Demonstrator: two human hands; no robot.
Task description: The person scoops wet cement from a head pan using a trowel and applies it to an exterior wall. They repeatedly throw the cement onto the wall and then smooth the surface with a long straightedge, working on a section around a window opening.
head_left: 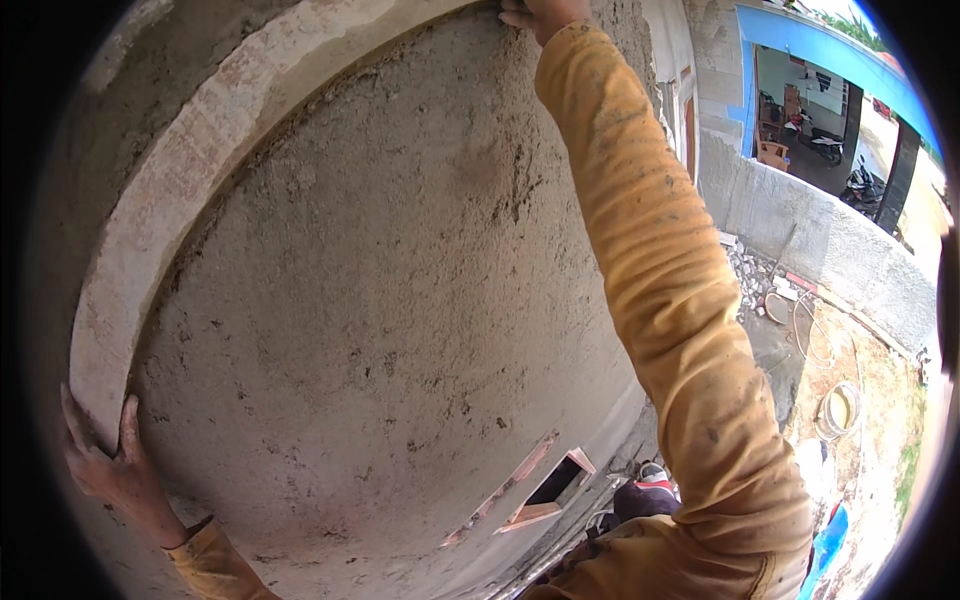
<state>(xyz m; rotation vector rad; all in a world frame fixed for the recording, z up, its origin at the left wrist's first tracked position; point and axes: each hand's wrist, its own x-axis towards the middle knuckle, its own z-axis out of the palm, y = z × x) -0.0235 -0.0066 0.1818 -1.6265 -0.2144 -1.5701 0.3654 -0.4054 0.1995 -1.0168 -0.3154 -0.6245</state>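
Note:
A long, flat straightedge (190,150), pale and smeared with mortar, lies against the grey plastered wall (390,260). It looks bowed in this wide view and runs from the lower left up past the upper edge. My left hand (115,470) is closed round its lower left end, thumb on one side and fingers on the other. High up, my right hand (548,15) has its fingers bent by the straightedge's far end; the upper edge cuts off part of this grip. The plaster between my hands is rough, with dark pits and ragged lumps.
Low in the wall is a small wood-framed opening (555,490). A shoe (655,475) shows beneath my right arm. On the ground to the right lie rubble (755,285), a hose (815,340) and a round bucket (838,410). Beyond a low grey wall (790,215) stand parked motorcycles (862,185).

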